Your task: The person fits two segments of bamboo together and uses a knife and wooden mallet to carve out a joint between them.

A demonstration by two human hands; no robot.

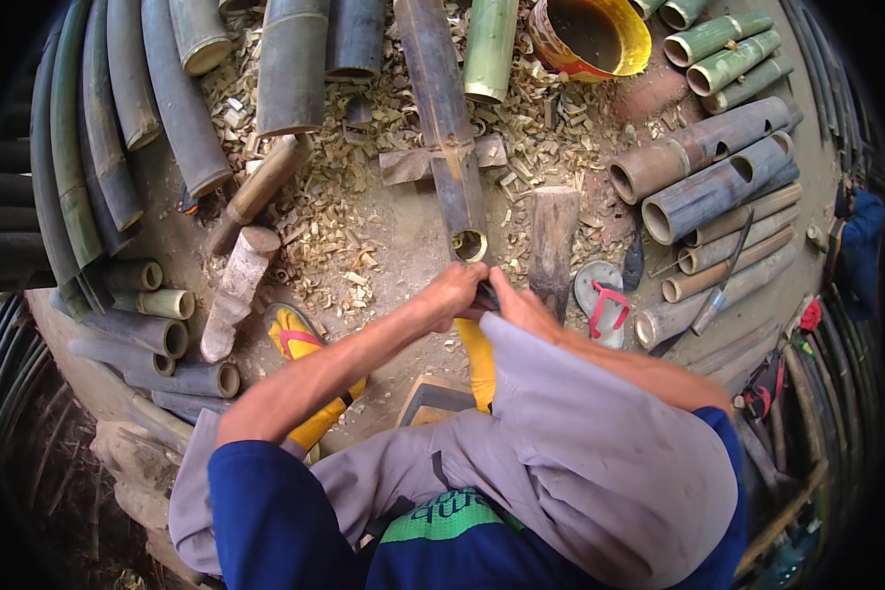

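My left hand and my right hand meet just in front of the near end of a long brown bamboo pole. The fingers of both are curled closed around something small and dark between them, too hidden to name. The pole's hollow round opening faces me, close to my left knuckles. A short wooden block lies crosswise under the pole. Beside my right hand stands a rough wooden post.
Wood chips litter the ground. A yellow bucket of dark liquid stands at the far right. Cut bamboo tubes lie right, near a long blade; more poles lie left. A flip-flop and a wooden mallet flank me.
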